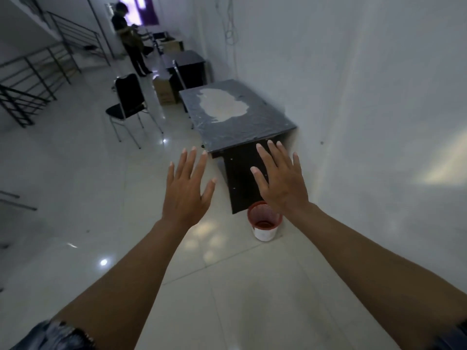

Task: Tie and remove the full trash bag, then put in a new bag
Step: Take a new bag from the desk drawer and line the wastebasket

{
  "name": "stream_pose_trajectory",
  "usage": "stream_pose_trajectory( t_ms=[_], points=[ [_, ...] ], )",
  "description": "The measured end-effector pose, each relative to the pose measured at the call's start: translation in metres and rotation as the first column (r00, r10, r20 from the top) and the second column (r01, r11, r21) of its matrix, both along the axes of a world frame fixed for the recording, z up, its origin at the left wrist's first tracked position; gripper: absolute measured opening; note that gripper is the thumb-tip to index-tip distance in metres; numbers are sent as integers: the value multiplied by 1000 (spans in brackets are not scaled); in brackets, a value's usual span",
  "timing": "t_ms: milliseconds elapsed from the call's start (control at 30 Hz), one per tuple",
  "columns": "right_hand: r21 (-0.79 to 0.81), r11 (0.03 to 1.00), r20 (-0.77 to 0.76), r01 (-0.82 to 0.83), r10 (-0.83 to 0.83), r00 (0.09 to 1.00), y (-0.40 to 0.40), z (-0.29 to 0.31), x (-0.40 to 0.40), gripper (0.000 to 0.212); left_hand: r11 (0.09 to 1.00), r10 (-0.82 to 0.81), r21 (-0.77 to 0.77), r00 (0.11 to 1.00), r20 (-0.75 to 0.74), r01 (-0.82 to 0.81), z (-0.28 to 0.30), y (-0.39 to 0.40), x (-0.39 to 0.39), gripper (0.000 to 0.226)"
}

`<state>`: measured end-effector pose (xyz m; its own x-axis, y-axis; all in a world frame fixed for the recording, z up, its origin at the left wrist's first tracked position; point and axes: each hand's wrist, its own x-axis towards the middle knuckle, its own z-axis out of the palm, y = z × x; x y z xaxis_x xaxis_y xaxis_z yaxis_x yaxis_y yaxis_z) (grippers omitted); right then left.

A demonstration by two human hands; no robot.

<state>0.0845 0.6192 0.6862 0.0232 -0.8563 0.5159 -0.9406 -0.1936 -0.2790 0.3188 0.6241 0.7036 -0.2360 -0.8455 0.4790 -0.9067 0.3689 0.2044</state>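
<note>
1. Floor [75,178]: pale glossy tiles, spread across the whole left and near part of the scene, with light spots reflected in several places.
2. Wall [366,97]: plain white, along the right side from near to far.
3. Worktop [237,112]: dark surface with a large pale worn patch at its middle, set against the wall at centre right; dark side panel visible below its near edge.
4. Stair railing [32,79]: dark metal bars, far left.
5. Chair [127,104]: black seat and back on a metal frame, standing on the floor left of the worktop.
6. Person [130,39]: standing at the far end of the room, beside further dark desks and a cardboard box [164,90].
7. Left hand [188,188]: held out palm-down above the floor, grip open, fingers spread, holding nothing.
8. Right hand [280,180]: held out palm-down in front of the worktop's side panel, grip open, fingers spread, holding nothing.
9. Trash bin [264,222]: small red mesh basket with a white lower part, standing on the floor at the near end of the worktop close to the wall, just below the right hand in the view; contents too dark to tell.
</note>
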Motion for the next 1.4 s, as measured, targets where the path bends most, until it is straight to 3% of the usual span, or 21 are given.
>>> stream_pose_trajectory(
  t_ms=[300, 600, 900, 1167, 1400],
  points=[
    [-3, 994, 13, -107, 107, 994, -211, -17, 119, 55, 996, 89, 24, 996, -21, -89, -17, -198, 131, 65],
    [44, 997, 46, 61, -63, 997, -396, -56, 210, 56, 992, -58, 113, 998, 20, 56, -46, -412, 223, 64],
    [51, 967, 68, 252, -255, 965, -551, -99, 221, 54, 949, -279, 169, 959, 47, 268, -79, -629, 217, 64],
    [187, 910, 17, 371, -380, 925, -711, -118, 186, 56, 885, -394, 300, 916, 78, 356, -125, -797, 193, 65],
    [257, 799, 5, 544, -564, 826, -782, -144, 187, 56, 744, -607, 377, 794, 36, 552, -153, -919, 161, 67]
  ],
)
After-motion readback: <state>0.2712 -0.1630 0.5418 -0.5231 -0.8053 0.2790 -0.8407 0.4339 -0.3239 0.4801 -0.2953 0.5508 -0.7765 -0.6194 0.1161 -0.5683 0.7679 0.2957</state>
